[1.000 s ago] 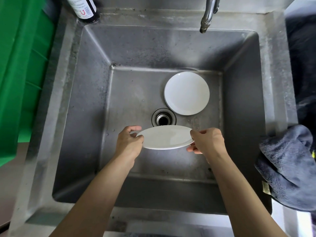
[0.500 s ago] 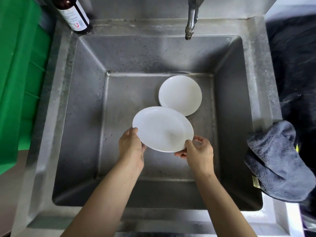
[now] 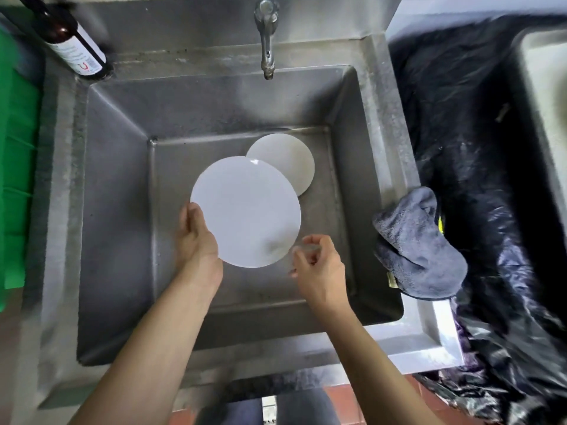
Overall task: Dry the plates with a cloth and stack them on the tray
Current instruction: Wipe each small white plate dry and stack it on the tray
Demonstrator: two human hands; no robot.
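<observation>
Fingers (image 3: 196, 219) of the left hand (image 3: 196, 240) are curled round the near-left rim of a white plate (image 3: 245, 210), thumb on the upper face, so that the plate is held alone by this one grip, tilted face-up above the sink (image 3: 116, 179); the right hand (image 3: 319, 268) is found just beside the plate's lower-right edge, its fingers (image 3: 306, 243) loosely curled and nothing gripped, whether the rim is grazed cannot be told; it is judged to be freed so that the cloth can be fetched. A grey cloth (image 3: 417, 243) is draped over the sink's rim, to the right of the right hand and near it, presumably left there to be within reach; a second plate (image 3: 291, 161) lies flat on the sink floor beyond the fingers, partly hidden behind the held one, and is judged to be awaiting its turn. A tap (image 3: 267, 41) is seen well beyond both hands, no water running; a dark bottle (image 3: 70, 41) stands at the far-left corner; a green crate (image 3: 15, 148) is seen far to the left. No tray is identified with certainty; drying is not yet begun.
</observation>
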